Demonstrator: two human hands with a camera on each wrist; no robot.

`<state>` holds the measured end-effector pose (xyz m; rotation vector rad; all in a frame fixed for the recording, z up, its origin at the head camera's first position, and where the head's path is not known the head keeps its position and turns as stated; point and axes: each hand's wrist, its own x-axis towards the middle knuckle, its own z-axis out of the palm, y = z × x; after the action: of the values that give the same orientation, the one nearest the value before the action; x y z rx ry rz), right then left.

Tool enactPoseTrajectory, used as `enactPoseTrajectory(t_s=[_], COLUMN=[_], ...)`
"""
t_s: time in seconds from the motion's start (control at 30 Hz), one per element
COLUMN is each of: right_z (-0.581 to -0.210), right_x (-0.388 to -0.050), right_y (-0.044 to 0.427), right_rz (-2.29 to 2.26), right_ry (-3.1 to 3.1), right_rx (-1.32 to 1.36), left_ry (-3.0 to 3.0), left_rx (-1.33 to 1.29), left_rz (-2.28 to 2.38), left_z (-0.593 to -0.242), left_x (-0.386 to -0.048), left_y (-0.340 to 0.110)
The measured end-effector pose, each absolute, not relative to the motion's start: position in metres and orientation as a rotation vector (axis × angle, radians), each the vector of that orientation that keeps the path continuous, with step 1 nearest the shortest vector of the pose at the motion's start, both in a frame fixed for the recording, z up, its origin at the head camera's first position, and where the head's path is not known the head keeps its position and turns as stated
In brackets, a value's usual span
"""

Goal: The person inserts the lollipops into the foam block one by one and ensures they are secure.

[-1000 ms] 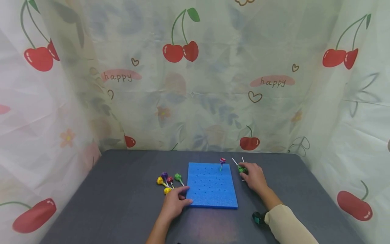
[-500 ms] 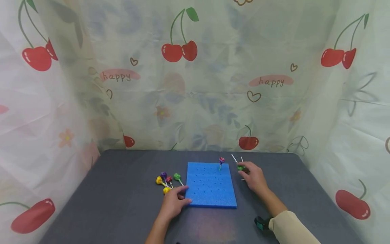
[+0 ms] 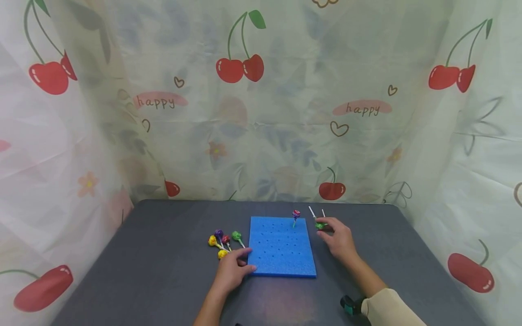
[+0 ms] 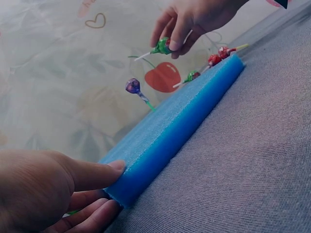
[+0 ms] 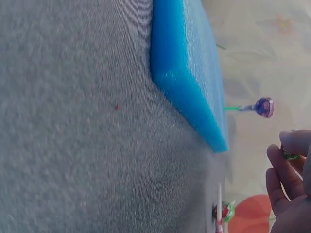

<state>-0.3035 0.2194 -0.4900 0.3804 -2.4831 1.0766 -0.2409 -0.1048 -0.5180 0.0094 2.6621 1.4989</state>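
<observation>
A blue foam board (image 3: 281, 249) dotted with small holes lies on the table. One purple-and-red lollipop (image 3: 296, 213) stands upright near its far right corner. The left hand (image 3: 232, 271) grips the board's near left edge, thumb on top in the left wrist view. Right of the board, the right hand (image 3: 339, 237) pinches a green-and-red lollipop (image 4: 161, 46) by its head, raised above the table, its white stick pointing away from the fingers. Below that hand, more lollipops (image 4: 214, 60) lie beside the board, partly hidden in the head view.
Several lollipops lie left of the board: yellow (image 3: 212, 240), purple, red and green (image 3: 236, 235). A dark band with a teal patch (image 3: 348, 309) is at the right wrist, by the sleeve. A cherry-print curtain (image 3: 261, 149) hangs behind the table (image 3: 171, 262).
The right hand has shifted slightly left toward the board, with the green lollipop in its fingers. The left hand keeps its place on the board's edge.
</observation>
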Motion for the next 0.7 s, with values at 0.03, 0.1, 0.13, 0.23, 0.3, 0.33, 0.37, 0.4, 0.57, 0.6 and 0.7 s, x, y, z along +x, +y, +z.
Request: enactPoseTrajectory(t_s=[0.03, 0.1, 0.13, 0.23, 0.3, 0.33, 0.37, 0.4, 0.57, 0.6, 0.7], right_z=[-0.489, -0.488, -0.488, -0.487, -0.487, -0.488, -0.488, -0.488, -0.490, -0.490, -0.490], right_x=[-0.303, -0.302, -0.301, -0.300, -0.300, -0.300, -0.300, -0.300, -0.300, -0.300, -0.300], right_y=[0.218, 0.216, 0.215, 0.212, 0.211, 0.210, 0.210, 0.210, 0.209, 0.209, 0.208], right_rz=[1.081, 1.089, 1.092, 1.091, 1.089, 1.085, 1.079, 1.075, 1.085, 1.097, 1.120], right_ry=[-2.485, -2.489, -2.491, -2.507, -2.519, -2.525, -2.531, -2.535, -2.551, -2.555, -2.564], right_rx=[0.383, 0.382, 0.381, 0.366, 0.356, 0.355, 0.354, 0.356, 0.372, 0.374, 0.383], left_ry=[2.661, 2.658, 2.656, 2.656, 2.660, 2.662, 2.664, 2.667, 2.674, 2.676, 2.674], left_rx=[0.011, 0.007, 0.006, 0.009, 0.007, 0.006, 0.001, -0.002, -0.014, -0.012, -0.013], left_rz=[1.499, 1.499, 1.498, 1.492, 1.488, 1.485, 1.482, 1.479, 1.477, 1.478, 1.478], left_z=[-0.518, -0.518, -0.519, -0.518, -0.518, -0.518, -0.518, -0.518, -0.518, -0.517, -0.517], left_x=[-0.241, -0.241, -0.241, -0.242, -0.242, -0.243, -0.243, -0.243, -0.242, -0.242, -0.242], left_y=[-0.105, -0.105, -0.105, -0.106, -0.106, -0.106, -0.106, -0.105, -0.105, -0.105, -0.105])
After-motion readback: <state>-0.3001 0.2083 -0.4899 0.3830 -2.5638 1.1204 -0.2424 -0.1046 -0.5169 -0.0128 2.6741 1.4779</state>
